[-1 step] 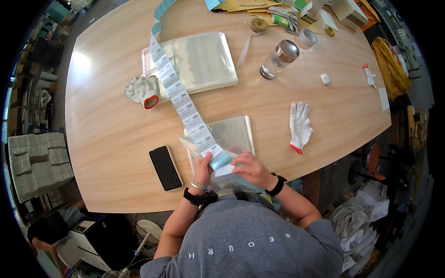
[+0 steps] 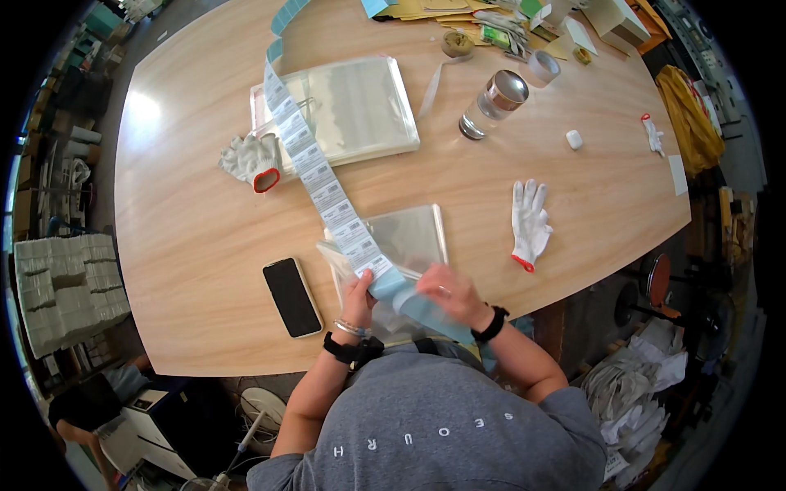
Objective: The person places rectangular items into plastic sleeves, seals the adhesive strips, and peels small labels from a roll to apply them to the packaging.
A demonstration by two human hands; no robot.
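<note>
Pinching the label strip (image 2: 327, 192) at its near end, left hand (image 2: 359, 296) and right hand (image 2: 446, 293) both closed on it; nothing shifted over clear bags (image 2: 405, 237) on desk (image 2: 188, 237).

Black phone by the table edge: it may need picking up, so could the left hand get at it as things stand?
Probably yes: the phone lies bare beside the left hand, nothing between, though that hand grips the label strip.
</note>
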